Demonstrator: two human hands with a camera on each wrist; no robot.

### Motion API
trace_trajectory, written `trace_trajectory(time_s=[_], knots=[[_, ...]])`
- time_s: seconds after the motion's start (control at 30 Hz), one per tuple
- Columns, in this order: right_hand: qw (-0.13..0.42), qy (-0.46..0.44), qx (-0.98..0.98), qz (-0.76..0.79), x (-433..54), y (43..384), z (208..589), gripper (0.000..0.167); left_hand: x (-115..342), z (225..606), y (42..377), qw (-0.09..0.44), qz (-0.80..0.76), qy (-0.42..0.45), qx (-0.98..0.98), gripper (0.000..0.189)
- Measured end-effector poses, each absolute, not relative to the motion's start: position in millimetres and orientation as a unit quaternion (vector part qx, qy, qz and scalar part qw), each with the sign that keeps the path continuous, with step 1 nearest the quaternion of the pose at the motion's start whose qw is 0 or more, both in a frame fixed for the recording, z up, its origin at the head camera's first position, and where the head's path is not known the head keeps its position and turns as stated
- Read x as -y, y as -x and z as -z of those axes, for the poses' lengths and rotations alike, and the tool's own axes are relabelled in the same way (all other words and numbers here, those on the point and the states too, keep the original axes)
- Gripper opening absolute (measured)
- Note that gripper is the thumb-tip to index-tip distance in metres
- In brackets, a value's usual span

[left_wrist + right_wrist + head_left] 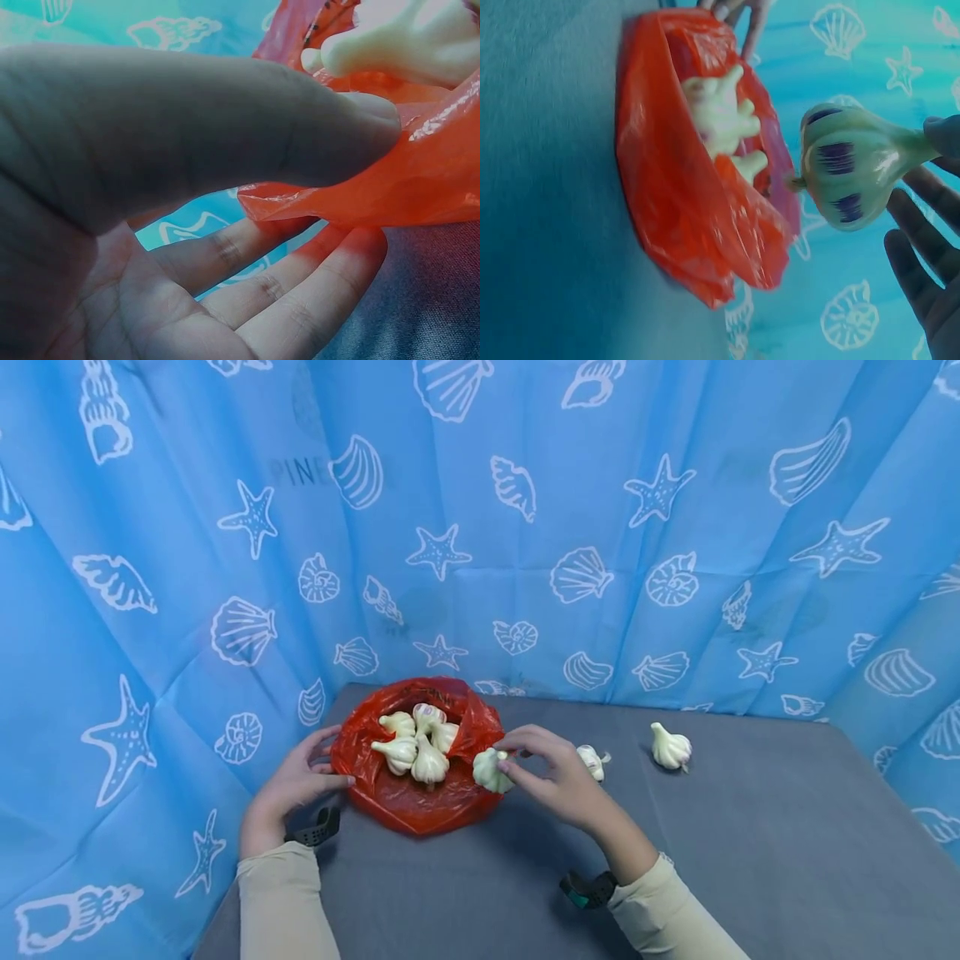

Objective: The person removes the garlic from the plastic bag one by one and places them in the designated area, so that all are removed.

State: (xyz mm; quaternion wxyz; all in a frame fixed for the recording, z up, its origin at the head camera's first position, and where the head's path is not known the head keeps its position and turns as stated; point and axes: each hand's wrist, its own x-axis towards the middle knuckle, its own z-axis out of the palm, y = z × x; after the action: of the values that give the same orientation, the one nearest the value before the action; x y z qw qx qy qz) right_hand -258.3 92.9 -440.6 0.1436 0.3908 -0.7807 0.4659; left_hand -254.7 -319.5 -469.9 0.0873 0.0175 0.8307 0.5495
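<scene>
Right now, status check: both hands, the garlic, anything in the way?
Left hand pinches red bag rim. Right hand holds garlic bulb at bag's edge. Five bulbs inside, two loose bulbs on table. Nothing blocking.

A thin red plastic bag [408, 797] glows orange-red where light passes through it, on my plain grey cloth-covered tabletop [750, 860]. The pale cream-white garlic bulbs [416, 739] piled inside match the two cream-white loose bulbs [670, 747] on the grey. The garlic bulb in my right grip [491, 770] is greenish-white with dark purple streaks on its skin. Behind hangs a bright blue curtain [525, 485] printed with white outlined shells and starfish. My long sleeves [285, 902] are beige, my wrist straps [318, 831] black.
</scene>
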Motion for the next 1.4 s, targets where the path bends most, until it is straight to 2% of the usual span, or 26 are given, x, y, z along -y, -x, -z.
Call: trace_trajectory(time_s=[0.63, 0.9, 1.4], knots=[[0.192, -0.324, 0.815, -0.441, -179, 257, 435, 0.027, 320, 468, 256, 0.098, -0.549, 0.001, -0.830, 0.100], [0.239, -0.286, 0.824, -0.426, -216, 261, 427, 0.030, 319, 468, 256, 0.099, -0.545, -0.002, -0.833, 0.100], [0.214, -0.192, 0.872, -0.395, -249, 275, 444, 0.021, 320, 468, 256, 0.103, -0.541, 0.007, -0.835, 0.102]])
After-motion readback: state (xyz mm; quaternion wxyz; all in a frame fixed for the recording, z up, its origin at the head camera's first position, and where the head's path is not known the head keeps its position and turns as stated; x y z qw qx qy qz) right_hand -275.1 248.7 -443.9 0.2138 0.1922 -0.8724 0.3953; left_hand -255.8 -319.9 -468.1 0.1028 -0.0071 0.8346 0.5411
